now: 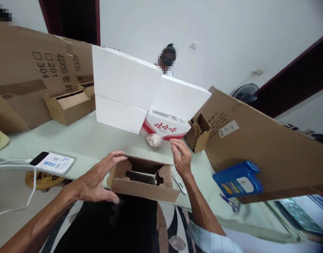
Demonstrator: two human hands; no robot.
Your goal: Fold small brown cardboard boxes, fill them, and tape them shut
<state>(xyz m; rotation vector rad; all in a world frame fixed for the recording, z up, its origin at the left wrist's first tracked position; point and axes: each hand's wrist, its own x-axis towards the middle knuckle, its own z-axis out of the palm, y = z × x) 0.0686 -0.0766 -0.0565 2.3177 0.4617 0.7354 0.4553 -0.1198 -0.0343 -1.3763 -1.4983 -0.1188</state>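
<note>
A small brown cardboard box (148,189) stands at the table's near edge, its top open and flaps raised. My left hand (98,181) spreads around its left end, fingers by the far corner and thumb before the near side; whether it presses on the cardboard I cannot tell. Just off the box's far right corner, my right hand (181,157) is raised with loosely bent fingers and nothing visible in it. A white, slim cutter-like tool (179,183) lies between the box and my right forearm. Beyond the box sits a clear wrapped lump (154,140).
White panels (127,77) and a red-and-white carton (166,124) stand behind. Small cardboard boxes (71,107) are at the back left, others (199,131) at right. A phone-like device (52,162) with cables lies left; a blue bottle (239,179) and purple tool (228,202) lie right. A person (168,58) is beyond.
</note>
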